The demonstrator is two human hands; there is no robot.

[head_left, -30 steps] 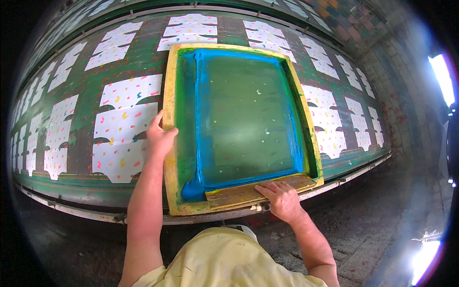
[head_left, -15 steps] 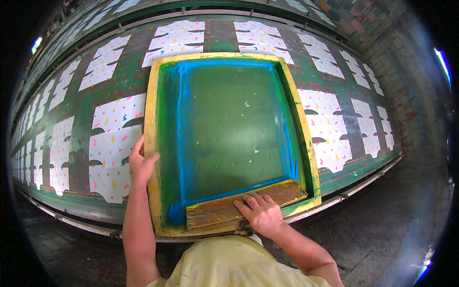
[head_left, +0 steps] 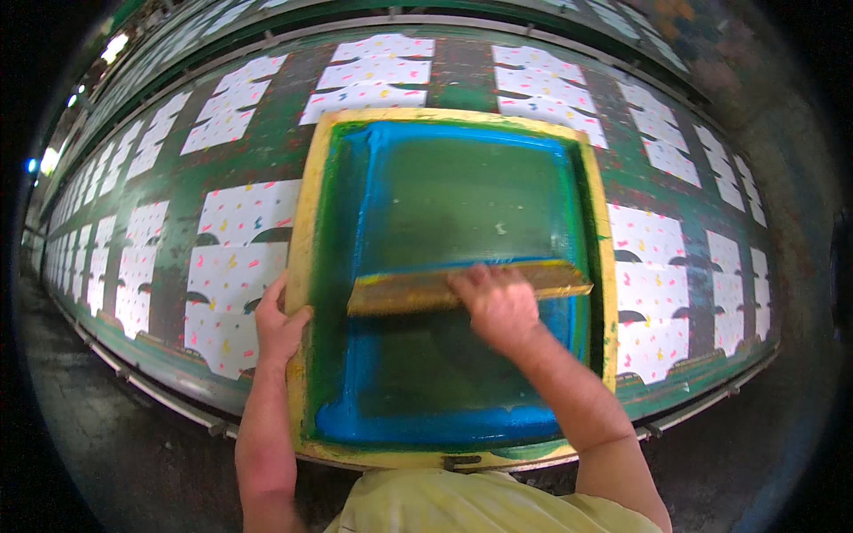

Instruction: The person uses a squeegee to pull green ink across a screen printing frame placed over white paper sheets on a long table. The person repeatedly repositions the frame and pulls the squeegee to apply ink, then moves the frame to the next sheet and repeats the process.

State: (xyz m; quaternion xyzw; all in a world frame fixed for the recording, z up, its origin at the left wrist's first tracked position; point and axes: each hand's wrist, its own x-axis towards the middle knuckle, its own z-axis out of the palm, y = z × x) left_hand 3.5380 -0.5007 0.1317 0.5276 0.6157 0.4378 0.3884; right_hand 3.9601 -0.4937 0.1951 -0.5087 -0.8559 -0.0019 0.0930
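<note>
Currently, a bare right hand [head_left: 505,309] is closed around a long, flat, brown wooden board [head_left: 409,291], held crosswise over the middle of a rectangular yellow-rimmed screen frame [head_left: 608,266], with bright blue paint [head_left: 444,430] along its inner edges. A bare left hand [head_left: 279,332] clasps the frame's left rail, thumb on top. White speckled cutouts [head_left: 235,284] flank it on the green table [head_left: 462,94].

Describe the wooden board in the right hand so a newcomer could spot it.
Over the long green table lies a yellow frame. Inside it, the right hand holds the board crosswise. It is brown with yellow stains along its upper edge, the only bar across the green screen.
</note>
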